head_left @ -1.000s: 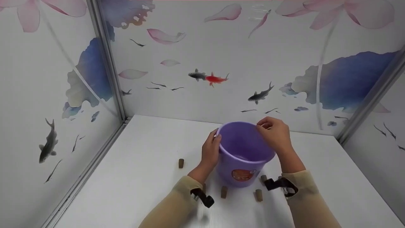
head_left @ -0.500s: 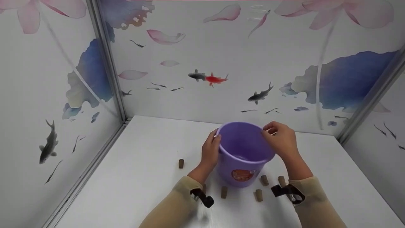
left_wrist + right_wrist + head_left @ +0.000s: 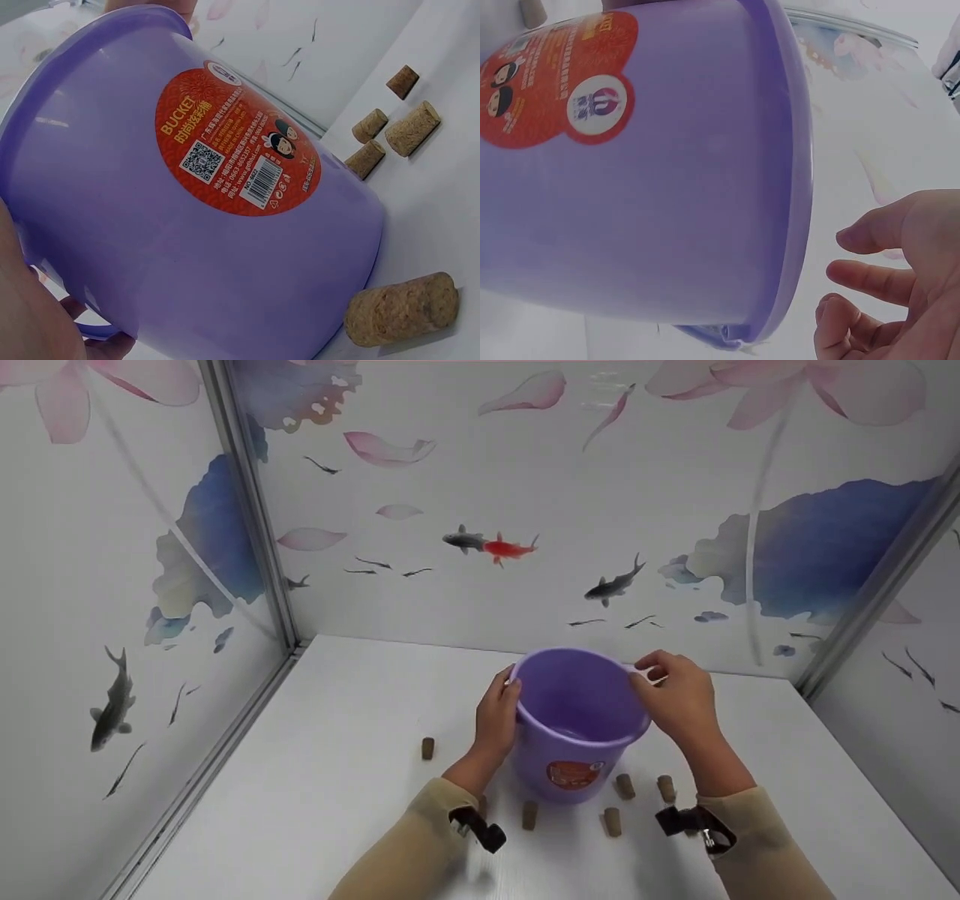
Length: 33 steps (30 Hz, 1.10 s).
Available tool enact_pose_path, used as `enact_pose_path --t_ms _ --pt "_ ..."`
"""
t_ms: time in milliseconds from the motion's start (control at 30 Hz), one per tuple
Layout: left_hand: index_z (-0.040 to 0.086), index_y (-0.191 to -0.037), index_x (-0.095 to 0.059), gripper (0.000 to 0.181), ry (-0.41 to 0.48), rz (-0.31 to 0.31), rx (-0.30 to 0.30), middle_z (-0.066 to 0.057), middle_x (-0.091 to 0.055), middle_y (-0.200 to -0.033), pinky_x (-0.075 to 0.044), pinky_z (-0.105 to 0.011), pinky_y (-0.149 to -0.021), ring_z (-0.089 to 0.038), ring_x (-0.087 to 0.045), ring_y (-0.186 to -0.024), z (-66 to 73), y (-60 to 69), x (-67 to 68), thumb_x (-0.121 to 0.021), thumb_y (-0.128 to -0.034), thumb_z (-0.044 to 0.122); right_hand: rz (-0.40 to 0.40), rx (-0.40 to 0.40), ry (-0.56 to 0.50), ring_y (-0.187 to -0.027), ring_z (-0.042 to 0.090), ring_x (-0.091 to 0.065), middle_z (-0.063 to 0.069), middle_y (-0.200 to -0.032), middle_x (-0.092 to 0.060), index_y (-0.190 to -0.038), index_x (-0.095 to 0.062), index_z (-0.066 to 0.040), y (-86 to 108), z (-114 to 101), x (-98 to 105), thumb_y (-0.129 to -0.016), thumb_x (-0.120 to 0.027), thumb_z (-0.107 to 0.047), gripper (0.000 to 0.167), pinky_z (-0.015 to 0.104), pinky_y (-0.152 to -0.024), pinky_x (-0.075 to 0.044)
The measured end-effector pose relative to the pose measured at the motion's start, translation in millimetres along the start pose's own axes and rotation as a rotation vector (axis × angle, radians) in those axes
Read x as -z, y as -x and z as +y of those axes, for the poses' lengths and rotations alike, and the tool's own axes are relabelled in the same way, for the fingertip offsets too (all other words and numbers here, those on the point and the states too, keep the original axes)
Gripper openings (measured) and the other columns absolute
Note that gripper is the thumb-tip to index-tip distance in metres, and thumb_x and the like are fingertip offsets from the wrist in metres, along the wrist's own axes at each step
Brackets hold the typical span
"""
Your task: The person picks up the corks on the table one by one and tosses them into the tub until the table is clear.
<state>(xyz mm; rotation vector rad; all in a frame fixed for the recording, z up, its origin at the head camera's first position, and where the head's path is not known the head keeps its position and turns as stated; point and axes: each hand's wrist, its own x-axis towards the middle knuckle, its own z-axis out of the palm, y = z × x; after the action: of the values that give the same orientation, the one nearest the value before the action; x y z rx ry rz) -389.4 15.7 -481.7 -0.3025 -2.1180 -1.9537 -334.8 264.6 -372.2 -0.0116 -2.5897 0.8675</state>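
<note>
A purple plastic bucket (image 3: 536, 757) with a red label (image 3: 240, 142) stands on the white table, its mouth tilted toward the head camera. At its left side my left hand (image 3: 496, 716) grips the rim, thumb on the near edge. Part of the bucket's handle (image 3: 97, 328) shows by the left fingers. My right hand (image 3: 681, 697) is beside the right rim. In the right wrist view, that hand (image 3: 900, 281) is apart from the rim, thumb and fingers spread with nothing between them. No object shows inside the visible part of the bucket.
Several corks lie around the bucket's base: one cork (image 3: 529, 815) in front, another cork (image 3: 613, 822) to its right, and a lone cork (image 3: 427, 748) at left. White panels with printed fish and lotus, such as the back panel (image 3: 480, 607), enclose the table.
My right hand has moved rightward and slightly down along the bucket's rim, uncovering corks to the right. My left hand and the bucket have stayed put.
</note>
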Motion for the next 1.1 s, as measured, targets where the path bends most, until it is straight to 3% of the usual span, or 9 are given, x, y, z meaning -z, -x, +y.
enact_pose_path --t_ms 467,567,933,1100 --pt "0.016 -0.155 -0.056 0.050 0.030 -0.013 0.026 -0.016 -0.071 -0.135 -0.055 -0.036 -0.088 -0.033 -0.068 -0.117 -0.1 0.2 0.4 -0.044 -0.1114 0.038 0.050 -0.036 0.006 -0.107 0.044 -0.071 0.025 -0.118 -0.071 -0.121 -0.074 -0.005 12.7 25.6 8.7 -0.101 -0.066 -0.026 0.030 0.060 -0.090 -0.056" --pt "0.017 -0.154 -0.056 0.049 0.036 -0.014 0.033 -0.015 -0.071 -0.135 -0.056 -0.039 -0.089 -0.033 -0.068 -0.117 -1.2 0.1 0.6 -0.044 -0.1116 0.038 0.058 -0.044 0.000 -0.107 0.044 -0.071 0.025 -0.118 -0.071 -0.121 -0.074 -0.005 15.5 29.9 7.8 -0.102 -0.066 -0.026 0.029 0.060 -0.090 -0.057" --pt "0.017 -0.154 -0.056 0.049 0.025 -0.007 0.020 -0.012 -0.065 -0.149 -0.051 -0.050 -0.111 -0.030 -0.063 -0.134 -0.2 0.5 -0.8 -0.043 -0.1120 0.038 0.056 -0.110 0.003 -0.111 0.042 -0.069 0.025 -0.120 -0.071 -0.125 -0.073 -0.005 23.4 46.2 14.6 -0.103 -0.065 -0.028 0.033 0.057 -0.089 -0.057" --pt "0.018 -0.156 -0.054 0.050 0.031 -0.019 0.021 -0.014 -0.065 -0.147 -0.053 -0.050 -0.107 -0.032 -0.064 -0.133 -1.2 1.1 -0.2 -0.041 -0.1123 0.039 0.062 -0.131 0.002 -0.113 0.042 -0.067 0.025 -0.122 -0.071 -0.125 -0.073 -0.005 24.8 54.8 18.4 -0.104 -0.064 -0.030 0.034 0.055 -0.088 -0.056"
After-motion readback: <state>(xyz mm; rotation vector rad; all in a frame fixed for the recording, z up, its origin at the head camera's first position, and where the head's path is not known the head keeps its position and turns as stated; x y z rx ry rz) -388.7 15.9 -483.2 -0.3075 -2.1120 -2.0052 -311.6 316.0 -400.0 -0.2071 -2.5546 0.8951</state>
